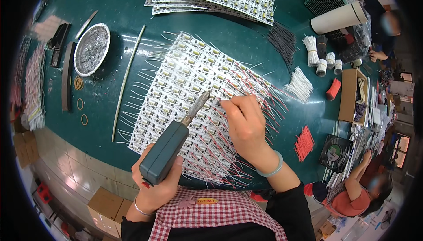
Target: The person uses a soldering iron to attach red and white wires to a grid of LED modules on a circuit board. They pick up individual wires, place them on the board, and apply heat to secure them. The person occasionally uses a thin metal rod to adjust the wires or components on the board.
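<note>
The left hand (pixel 161 192) is wrapped around a dark green solder gun (pixel 165 153). The gun's long grey tip (pixel 196 108) points up and a bit to the right. The big white sheet of little boards (pixel 174 93) lies on the green worktop (pixel 101 117), past the left hand and partly under the gun. Thin white wires (pixel 140 92) stick out along its left side. Red wires (pixel 266 98) and some white ones stick out on the right. The right hand (pixel 246 124) is over the right part of the sheet, just right of the gun's tip. Its thumb and pointing finger are bent and close together. I cannot tell if they pinch a wire.

On the left of the worktop is a round bowl (pixel 76 58) with a white rim. It has shiny grey bits (pixel 92 49) in it. A brown box (pixel 105 203) sits on the floor near the left arm, and its inside does not show. Far to the right, an open brown box (pixel 347 95) holds pale and dark things, too jumbled to name.
</note>
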